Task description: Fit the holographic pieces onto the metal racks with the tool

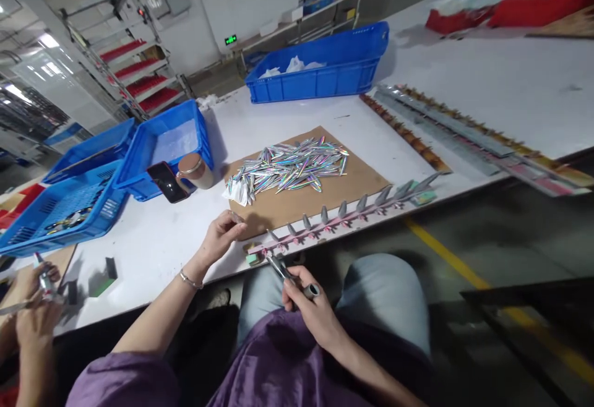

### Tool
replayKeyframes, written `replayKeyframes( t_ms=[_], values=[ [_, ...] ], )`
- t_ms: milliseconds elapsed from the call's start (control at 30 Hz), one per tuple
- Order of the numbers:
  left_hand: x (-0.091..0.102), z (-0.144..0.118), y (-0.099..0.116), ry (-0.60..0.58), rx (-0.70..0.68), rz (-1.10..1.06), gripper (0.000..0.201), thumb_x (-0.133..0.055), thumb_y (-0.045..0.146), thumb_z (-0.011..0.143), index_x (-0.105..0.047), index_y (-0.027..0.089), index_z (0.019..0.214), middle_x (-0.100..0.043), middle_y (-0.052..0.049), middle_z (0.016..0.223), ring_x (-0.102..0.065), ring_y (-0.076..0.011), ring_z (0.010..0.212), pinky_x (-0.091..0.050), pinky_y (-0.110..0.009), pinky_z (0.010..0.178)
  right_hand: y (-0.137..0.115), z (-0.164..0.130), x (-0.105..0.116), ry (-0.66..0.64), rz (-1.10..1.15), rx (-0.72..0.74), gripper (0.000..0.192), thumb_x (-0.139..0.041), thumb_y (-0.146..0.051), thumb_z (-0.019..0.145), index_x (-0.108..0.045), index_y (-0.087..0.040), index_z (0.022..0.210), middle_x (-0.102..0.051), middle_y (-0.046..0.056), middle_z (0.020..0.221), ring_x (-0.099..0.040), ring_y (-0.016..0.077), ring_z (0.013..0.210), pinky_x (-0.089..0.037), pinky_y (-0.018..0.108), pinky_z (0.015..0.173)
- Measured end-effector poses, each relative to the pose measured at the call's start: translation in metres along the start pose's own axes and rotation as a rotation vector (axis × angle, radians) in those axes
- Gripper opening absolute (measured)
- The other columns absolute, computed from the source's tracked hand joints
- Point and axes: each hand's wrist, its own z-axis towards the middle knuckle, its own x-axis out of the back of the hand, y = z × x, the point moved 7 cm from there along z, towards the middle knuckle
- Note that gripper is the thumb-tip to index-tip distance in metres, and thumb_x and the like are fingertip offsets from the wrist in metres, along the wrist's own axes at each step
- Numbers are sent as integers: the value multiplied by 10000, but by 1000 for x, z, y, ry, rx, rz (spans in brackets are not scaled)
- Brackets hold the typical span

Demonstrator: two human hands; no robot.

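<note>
My left hand is closed in a pinch above the table's front edge; a small greyish bit shows at the fingertips, too little of it to name. My right hand is wrapped round a shiny metal hand tool, its narrow tip touching or very near the left end of a pink strip. Along this strip stand several grey, leaf-shaped pieces, held in pink fittings. Behind it, a heap of shiny, iridescent slender pieces lies on a brown cardboard sheet.
Blue crates stand at the back and left. A phone and a lidded mug are left of the cardboard. More long strips lie to the right. Another person's hands work at far left.
</note>
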Motion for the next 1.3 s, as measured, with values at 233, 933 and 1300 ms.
replayKeyframes(
  t_ms=[233, 933, 1300],
  values=[
    [-27, -21, -10, -183, 8, -11, 315, -695, 437, 912, -698, 123, 920, -706, -60, 805, -644, -137, 685, -525, -257, 675, 18, 0, -13, 60, 537, -276, 508, -819, -579, 702, -472, -226, 816, -555, -39, 619, -413, 81, 499, -154, 191, 413],
    [-50, -11, 17, -350, -196, 507, 287, -560, 408, 987, -703, 183, 879, -700, -51, 808, -652, -158, 747, -495, -264, 752, -16, 3, -6, 194, -537, 93, 250, -581, -423, 889, -600, -230, 1047, -670, 42, 728, -625, 212, 669, -396, 295, 627],
    [-45, -13, 15, -305, -245, 507, 317, -547, 440, 995, -689, 171, 906, -712, -50, 833, -648, -144, 729, -482, -248, 732, -15, 9, 2, 163, -359, 120, 297, -575, -516, 910, -613, -231, 986, -642, 31, 704, -597, 187, 630, -400, 278, 595]
  ],
)
